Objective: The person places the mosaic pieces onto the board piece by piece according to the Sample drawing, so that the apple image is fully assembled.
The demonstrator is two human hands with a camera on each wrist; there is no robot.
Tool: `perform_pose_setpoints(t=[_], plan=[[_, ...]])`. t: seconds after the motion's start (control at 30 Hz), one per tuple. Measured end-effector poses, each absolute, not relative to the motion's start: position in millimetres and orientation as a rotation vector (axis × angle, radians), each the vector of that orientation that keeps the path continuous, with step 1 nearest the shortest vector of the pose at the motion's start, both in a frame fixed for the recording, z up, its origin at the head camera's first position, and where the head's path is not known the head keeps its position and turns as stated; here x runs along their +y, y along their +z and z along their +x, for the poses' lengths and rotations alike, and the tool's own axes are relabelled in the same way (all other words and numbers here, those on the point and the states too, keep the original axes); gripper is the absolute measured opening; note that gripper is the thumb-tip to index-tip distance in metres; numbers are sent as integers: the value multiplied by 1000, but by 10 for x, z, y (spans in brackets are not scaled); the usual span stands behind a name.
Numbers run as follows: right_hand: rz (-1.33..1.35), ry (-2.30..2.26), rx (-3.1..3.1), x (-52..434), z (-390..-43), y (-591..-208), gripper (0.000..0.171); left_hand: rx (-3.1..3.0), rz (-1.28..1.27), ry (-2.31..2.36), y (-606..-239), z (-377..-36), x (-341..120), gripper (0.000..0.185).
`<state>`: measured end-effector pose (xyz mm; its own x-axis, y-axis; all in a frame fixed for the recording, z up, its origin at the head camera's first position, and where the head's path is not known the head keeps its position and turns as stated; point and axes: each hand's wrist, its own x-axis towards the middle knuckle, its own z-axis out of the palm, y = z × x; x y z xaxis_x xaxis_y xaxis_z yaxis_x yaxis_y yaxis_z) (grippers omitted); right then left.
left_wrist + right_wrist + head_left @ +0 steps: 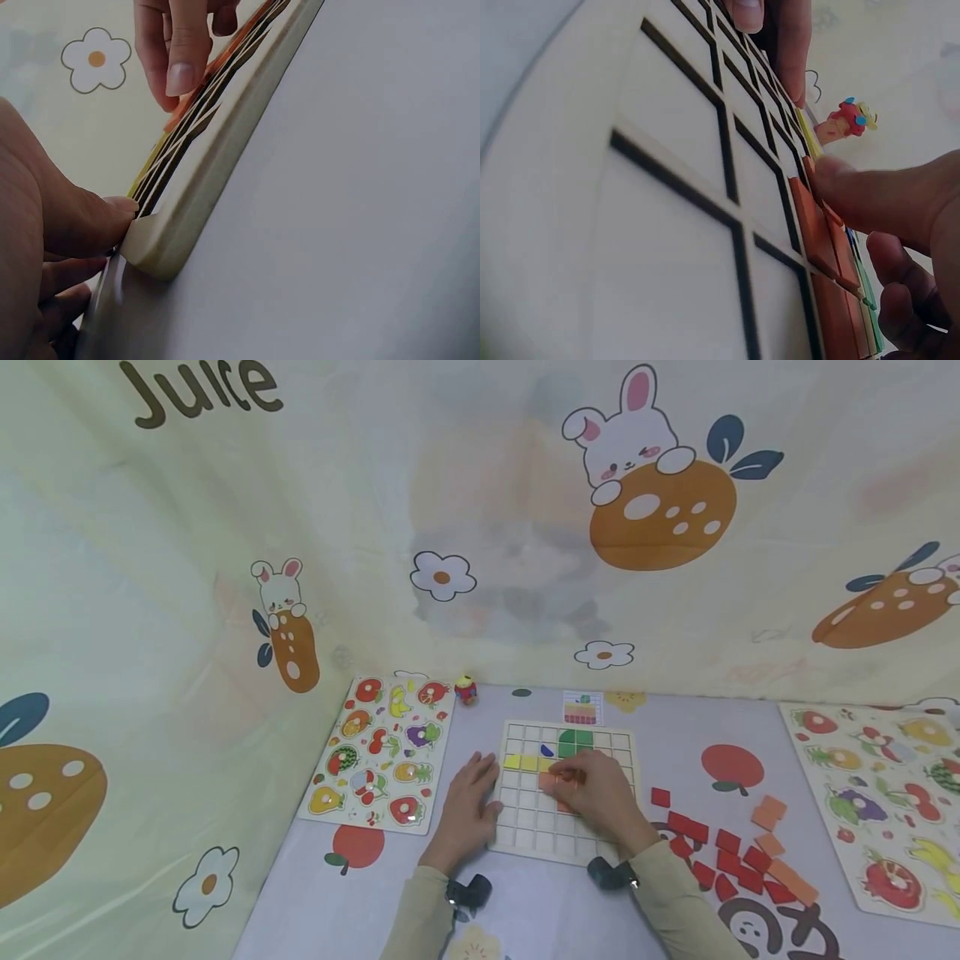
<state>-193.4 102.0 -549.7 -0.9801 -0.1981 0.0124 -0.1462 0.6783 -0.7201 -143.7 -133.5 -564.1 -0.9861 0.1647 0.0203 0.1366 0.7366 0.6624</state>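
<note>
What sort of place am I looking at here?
Probably a children's play or learning corner: there's a backdrop printed with cartoon bunnies, a fruit-picture board on the left, and a grid board holding coloured tiles.

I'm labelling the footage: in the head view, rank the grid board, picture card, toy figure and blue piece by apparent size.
Largest to smallest:
1. Grid board
2. Picture card
3. Toy figure
4. Blue piece

The table carries a gridded board; red tiles; apparently a figurine.
</note>
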Motion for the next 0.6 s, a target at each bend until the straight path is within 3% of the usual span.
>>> perform_pose_setpoints(t=[0.6], plan=[[-369,-1089,2892,1010,-1920,-5467,26,2897,242,1094,-5664,-1441,-1339,62]])
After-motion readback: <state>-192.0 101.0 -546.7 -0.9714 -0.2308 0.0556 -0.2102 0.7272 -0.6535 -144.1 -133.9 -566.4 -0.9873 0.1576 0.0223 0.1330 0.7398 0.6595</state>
